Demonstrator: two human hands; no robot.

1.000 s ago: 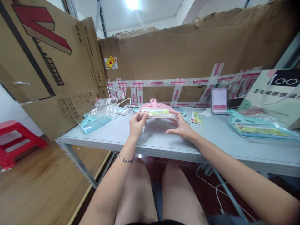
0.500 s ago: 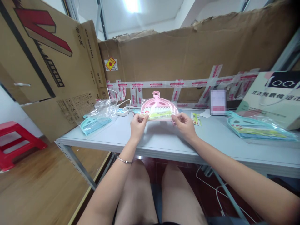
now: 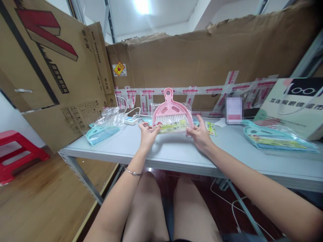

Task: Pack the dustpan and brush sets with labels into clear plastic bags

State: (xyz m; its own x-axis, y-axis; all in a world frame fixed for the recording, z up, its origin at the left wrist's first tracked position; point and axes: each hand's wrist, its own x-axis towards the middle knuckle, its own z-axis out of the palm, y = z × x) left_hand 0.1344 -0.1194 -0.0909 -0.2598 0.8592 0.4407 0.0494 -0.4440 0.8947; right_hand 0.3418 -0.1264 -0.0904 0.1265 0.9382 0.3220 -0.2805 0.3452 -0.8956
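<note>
Pink dustpan [image 3: 173, 108] now tilted more upright over the surface [image 3: 174, 149], centre; brush [image 3: 171, 119] shows more fully. Left hand [image 3: 148, 135] pinches near-left corner; right hand [image 3: 204, 138] pinches near-right, 1 finger [image 3: 200, 121] raised.

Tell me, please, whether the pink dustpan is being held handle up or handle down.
Handle up: on the pink dustpan, the looped handle rises above the white bristles.

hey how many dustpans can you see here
3 clearly: pink dustpan held by left hand and right hand; left blue dustpan and right blue dustpan on the table. Blue edges behind the pink one may be another.
</note>
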